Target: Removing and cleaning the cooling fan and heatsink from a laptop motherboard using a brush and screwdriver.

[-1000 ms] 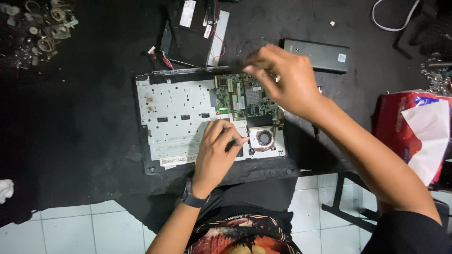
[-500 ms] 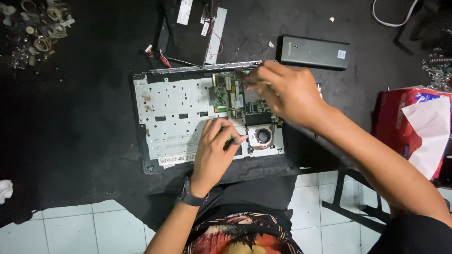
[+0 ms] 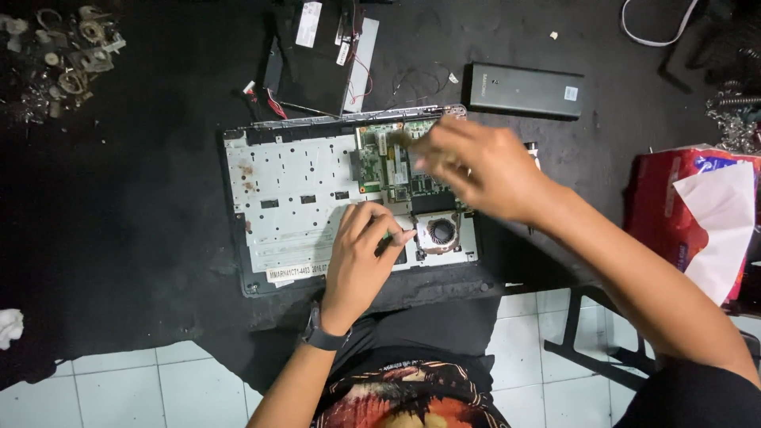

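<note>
Under both hands lies the opened grey laptop base (image 3: 293, 198), its cover already off; the green circuit board (image 3: 380, 162) and round copper-framed fan (image 3: 441, 232) remain seated. The left hand (image 3: 361, 254) presses flat beside the fan; the blurred right hand (image 3: 476, 166) hovers over the board, grip unclear.

An opened laptop base (image 3: 301, 206) is laid on the table (image 3: 127, 206) at its near edge, with a circuit board (image 3: 388, 162) set in its right half and a fan (image 3: 441, 232) just before that board. The left hand (image 3: 361, 257) is rested beside the fan; the right hand (image 3: 476, 166) is held over the board. Behind the base a battery pack (image 3: 525, 89) is placed, a tissue packet (image 3: 697, 214) far right, scrap parts (image 3: 59, 51) far left
</note>
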